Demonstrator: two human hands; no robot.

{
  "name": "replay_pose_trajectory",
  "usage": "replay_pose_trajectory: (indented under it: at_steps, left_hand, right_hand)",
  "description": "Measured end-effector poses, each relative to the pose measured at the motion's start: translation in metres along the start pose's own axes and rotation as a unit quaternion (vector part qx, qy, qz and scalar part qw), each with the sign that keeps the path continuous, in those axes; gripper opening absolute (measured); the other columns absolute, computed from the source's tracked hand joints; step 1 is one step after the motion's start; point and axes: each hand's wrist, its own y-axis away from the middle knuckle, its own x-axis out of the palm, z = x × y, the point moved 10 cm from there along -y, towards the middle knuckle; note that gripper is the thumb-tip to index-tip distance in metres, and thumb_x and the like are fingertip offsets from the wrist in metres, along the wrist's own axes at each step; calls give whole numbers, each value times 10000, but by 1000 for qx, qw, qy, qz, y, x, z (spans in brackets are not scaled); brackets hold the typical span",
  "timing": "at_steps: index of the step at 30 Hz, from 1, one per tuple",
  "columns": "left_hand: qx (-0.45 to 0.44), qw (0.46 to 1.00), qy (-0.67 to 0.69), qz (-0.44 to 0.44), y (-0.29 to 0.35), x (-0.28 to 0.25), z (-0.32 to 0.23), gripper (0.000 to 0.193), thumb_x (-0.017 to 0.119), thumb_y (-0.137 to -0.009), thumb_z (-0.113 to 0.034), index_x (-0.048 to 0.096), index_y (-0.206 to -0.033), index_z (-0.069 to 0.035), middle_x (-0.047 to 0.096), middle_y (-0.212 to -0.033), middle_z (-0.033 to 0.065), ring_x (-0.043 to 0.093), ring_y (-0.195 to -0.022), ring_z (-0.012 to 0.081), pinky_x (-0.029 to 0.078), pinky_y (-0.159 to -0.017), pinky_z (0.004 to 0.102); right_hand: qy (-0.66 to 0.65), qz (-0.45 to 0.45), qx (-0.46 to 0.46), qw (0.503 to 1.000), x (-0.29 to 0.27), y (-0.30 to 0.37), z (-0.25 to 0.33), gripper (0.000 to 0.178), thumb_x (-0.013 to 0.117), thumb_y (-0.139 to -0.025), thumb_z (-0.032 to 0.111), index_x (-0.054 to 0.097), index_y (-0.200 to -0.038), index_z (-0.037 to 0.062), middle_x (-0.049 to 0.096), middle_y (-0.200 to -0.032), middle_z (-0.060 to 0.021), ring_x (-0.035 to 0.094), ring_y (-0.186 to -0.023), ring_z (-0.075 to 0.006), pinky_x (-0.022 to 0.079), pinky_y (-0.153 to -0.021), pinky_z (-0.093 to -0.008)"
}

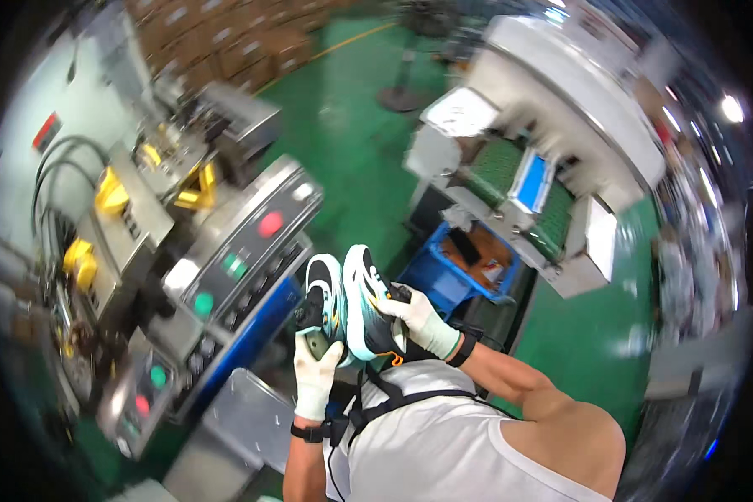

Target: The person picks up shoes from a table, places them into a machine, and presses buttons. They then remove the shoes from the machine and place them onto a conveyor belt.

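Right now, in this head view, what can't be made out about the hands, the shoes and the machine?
- Left hand: its gloved fingers wrap behind the left shoe, so the grip is hidden.
- Right hand: its fingertips are hidden behind the right shoe.
- Shoe uppers: turned away, only the soles show.
- Machine: button markings are too small and smeared by motion blur.
- Blue bin: its contents are blurred and partly covered by the conveyor.
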Motion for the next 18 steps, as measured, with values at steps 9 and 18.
replay_pose_trajectory:
  at_steps: [9,18]
  left_hand:
    - [94,952,-115,267,-119,270,-115,599,734,-786,-151,505,-1310,26,621,-1159,163,600,-1058,246,473,-943,343]
    - [361,891,-187,201,-261,521,-104,718,731,-760,-80,414,-1389,55,524,-1313,272,492,-1248,434,384,-1093,439]
  right_hand:
    - [26,-366,-197,909,-254,115,201,490,762,-825,146,583,-1231,-60,669,-998,-84,632,-914,-128,524,-795,-271]
    - [311,-588,-155,731,-448,32,267,680,779,-770,219,484,-1321,-48,669,-1136,-214,665,-1006,-311,505,-914,-408]
